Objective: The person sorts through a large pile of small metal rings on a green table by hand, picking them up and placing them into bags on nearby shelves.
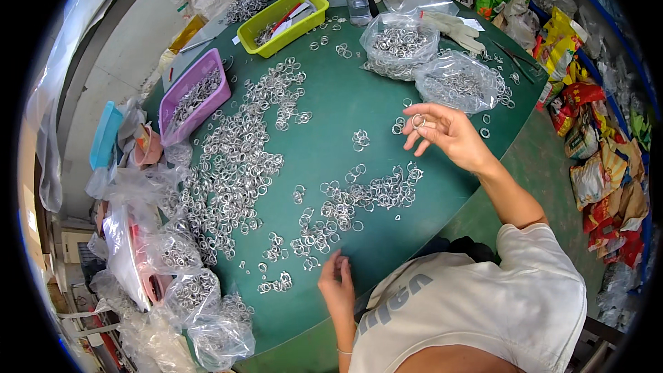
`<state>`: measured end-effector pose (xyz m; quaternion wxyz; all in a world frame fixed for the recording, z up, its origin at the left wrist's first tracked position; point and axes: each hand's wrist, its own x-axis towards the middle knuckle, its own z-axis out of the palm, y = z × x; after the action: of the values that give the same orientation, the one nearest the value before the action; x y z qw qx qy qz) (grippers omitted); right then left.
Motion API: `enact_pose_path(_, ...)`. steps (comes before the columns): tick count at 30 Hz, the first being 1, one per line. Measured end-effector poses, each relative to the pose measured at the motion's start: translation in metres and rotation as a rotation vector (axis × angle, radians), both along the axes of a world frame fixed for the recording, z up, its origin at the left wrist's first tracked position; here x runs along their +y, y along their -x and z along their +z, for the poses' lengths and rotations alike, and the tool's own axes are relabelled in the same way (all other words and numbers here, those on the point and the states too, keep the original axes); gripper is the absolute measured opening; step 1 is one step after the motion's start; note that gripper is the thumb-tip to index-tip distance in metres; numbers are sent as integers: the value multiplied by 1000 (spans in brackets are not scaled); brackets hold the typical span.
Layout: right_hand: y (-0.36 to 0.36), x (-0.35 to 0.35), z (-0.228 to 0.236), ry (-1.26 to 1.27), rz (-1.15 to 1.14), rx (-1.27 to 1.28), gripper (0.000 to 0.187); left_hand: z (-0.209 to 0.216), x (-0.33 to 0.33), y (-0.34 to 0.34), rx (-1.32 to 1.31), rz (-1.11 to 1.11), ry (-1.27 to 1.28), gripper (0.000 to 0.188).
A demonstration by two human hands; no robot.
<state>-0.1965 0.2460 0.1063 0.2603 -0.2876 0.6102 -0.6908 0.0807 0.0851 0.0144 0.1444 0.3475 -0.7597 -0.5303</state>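
My right hand (449, 137) is raised over the right part of the green table (331, 110), its thumb and fingers pinching a small silvery metal ring (418, 121). My left hand (335, 283) is low by the table's near edge with its fingers curled together; whatever may be between them is too small to make out. Just beyond the left hand lies a loose band of metal rings (338, 214). A little cluster of rings (360, 140) sits left of the right hand. Farther left spreads a large heap of similar rings (231, 166).
A purple basket (224, 90) and a yellow-green basket (286, 43) hold more rings. Clear bags of rings (400, 45) stand at the far right near pliers (514, 61) and a lidded bottle (356, 0). More filled bags (197, 293) line the left edge. Colourful packages (587, 179) lie beyond the right edge.
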Motion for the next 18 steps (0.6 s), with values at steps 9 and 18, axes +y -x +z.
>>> enact_pose_path(9, 56, 38, -2, -373, -605, 434, 28, 2, -3, -4, -10, -18, 189, 20)
enact_pose_path(18, -3, -6, -58, -676, -169, 1016, 45, 14, -7, 75, -94, -313, 700, 51)
